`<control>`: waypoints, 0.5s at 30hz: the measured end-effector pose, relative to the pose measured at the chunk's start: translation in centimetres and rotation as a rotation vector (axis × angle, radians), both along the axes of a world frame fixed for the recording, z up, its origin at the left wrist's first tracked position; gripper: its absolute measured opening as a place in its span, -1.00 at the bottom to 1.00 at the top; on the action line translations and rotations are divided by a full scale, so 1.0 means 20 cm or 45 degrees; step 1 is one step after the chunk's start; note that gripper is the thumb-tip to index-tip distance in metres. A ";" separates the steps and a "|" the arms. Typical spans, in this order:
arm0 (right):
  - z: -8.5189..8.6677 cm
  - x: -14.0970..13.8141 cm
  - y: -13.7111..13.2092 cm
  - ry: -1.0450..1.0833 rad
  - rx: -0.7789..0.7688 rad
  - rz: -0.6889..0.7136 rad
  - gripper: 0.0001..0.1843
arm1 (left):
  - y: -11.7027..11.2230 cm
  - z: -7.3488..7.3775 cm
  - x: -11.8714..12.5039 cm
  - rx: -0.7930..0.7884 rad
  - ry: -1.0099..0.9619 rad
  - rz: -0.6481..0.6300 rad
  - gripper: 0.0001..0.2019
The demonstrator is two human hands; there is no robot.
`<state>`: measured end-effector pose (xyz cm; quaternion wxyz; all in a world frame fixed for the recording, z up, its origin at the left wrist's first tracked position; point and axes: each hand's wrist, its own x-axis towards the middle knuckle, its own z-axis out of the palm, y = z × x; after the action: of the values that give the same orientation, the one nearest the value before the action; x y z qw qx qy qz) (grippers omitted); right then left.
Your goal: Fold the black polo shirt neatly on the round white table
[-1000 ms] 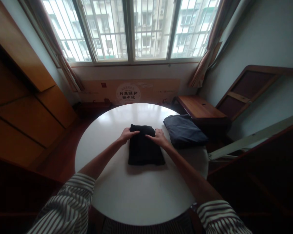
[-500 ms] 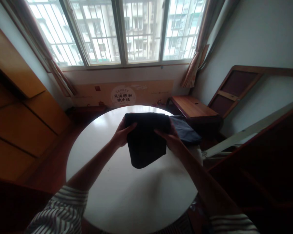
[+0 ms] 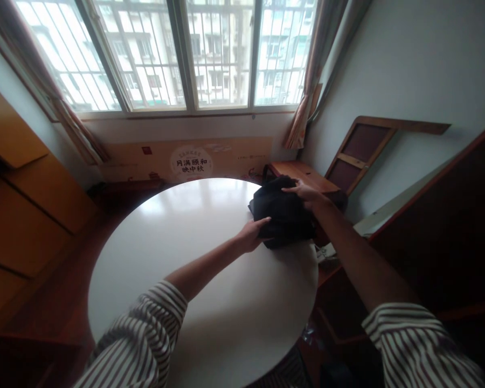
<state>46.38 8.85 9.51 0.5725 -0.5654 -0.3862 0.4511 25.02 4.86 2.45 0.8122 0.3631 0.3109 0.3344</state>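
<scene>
A black folded garment (image 3: pixel 283 215) sits at the right edge of the round white table (image 3: pixel 186 258). My left hand (image 3: pixel 253 235) grips its near left edge, fingers over the top. At the far right side, my right hand (image 3: pixel 307 193) is closed on its upper corner. The black garment covers the spot where a dark grey folded garment lay, and I cannot make that one out beneath it. Both forearms are bare below striped sleeves.
A low wooden bench (image 3: pixel 303 175) stands just past the table on the right. A wooden frame (image 3: pixel 364 153) leans on the right wall. Orange wooden cabinets (image 3: pixel 28 205) line the left. A printed cardboard panel (image 3: pixel 189 159) rests under the barred window (image 3: pixel 178 54).
Both hands lifted the black garment off the middle of the table and carried it right, onto the place of the grey garment. The view has swung right.
</scene>
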 end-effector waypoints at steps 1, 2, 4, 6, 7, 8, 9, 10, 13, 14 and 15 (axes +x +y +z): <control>-0.03 0.01 0.01 -0.021 -0.056 0.029 -0.19 | -0.02 -0.02 0.03 -0.041 0.025 0.032 -0.62; -0.05 0.02 0.01 -0.043 -0.092 0.055 -0.21 | -0.03 -0.04 0.05 -0.062 0.034 0.046 -0.63; -0.08 0.02 0.01 -0.082 -0.116 0.105 -0.24 | -0.05 -0.04 0.07 -0.051 0.019 0.067 -0.63; -0.10 0.01 0.02 -0.125 -0.103 0.138 -0.24 | -0.05 -0.02 0.08 -0.020 0.002 0.090 -0.61; -0.11 0.01 0.03 -0.152 -0.108 0.146 -0.23 | -0.05 -0.02 0.07 -0.005 0.002 0.094 -0.59; -0.11 0.01 0.04 -0.186 -0.124 0.146 -0.21 | -0.05 -0.01 0.06 0.009 0.015 0.088 -0.58; -0.12 0.01 0.06 -0.225 -0.150 0.140 -0.19 | -0.04 -0.01 0.05 0.021 0.045 0.055 -0.56; -0.12 0.02 0.08 -0.270 -0.180 0.126 -0.16 | -0.03 -0.01 0.03 0.037 0.108 0.000 -0.55; -0.13 0.04 0.12 -0.403 -0.236 0.066 -0.02 | 0.03 -0.03 -0.06 0.181 0.480 -0.215 -0.53; -0.12 0.05 0.13 -0.436 -0.238 0.051 0.02 | 0.05 -0.04 -0.09 0.260 0.606 -0.278 -0.50; -0.12 0.06 0.13 -0.454 -0.234 0.044 0.05 | 0.07 -0.05 -0.12 0.339 0.689 -0.329 -0.48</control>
<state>47.62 11.45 7.07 0.4331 -0.6796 -0.4481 0.3870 22.67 6.30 1.53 0.6812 0.5782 0.4205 0.1576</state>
